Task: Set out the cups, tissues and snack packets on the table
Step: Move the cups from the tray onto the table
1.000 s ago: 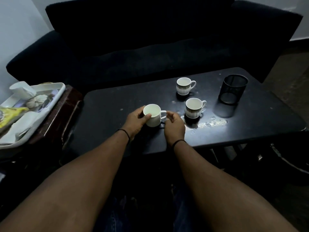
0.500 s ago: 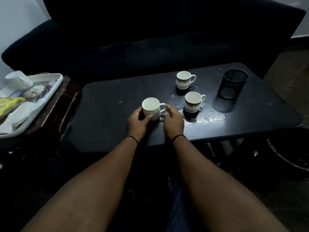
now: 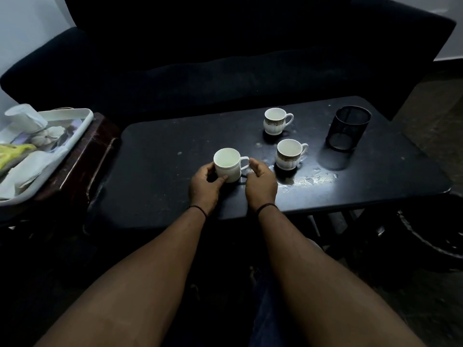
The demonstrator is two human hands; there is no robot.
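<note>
A plain white cup (image 3: 229, 167) stood upright on the dark counter (image 3: 160, 156), near its front edge, and both hands were at it. The left hand (image 3: 205, 185) curled around the cup's near left side, thumb laid across the wall. The right hand (image 3: 260, 182) sat just beside the cup's handle, fingers bent toward it; whether they actually gripped the handle could not be told.

Two more cups with dark patterned bands stood further right: the nearer patterned cup (image 3: 289, 154) just beyond the right hand, and the far patterned cup (image 3: 275, 120) behind it, both upright with handles pointing right. A black mesh holder (image 3: 348, 127) stood apart from them toward the right end.

To the left, on a reddish side stand (image 3: 82, 159), a white tray (image 3: 75, 131) carried a roll of tissue (image 3: 23, 117), folded white tissues (image 3: 27, 169) and a yellow-green snack packet (image 3: 12, 152). Any printing on the packet was too blurred to read, and no brand or writing showed on the cups.

A dark sofa (image 3: 225, 58) ran behind the counter.
</note>
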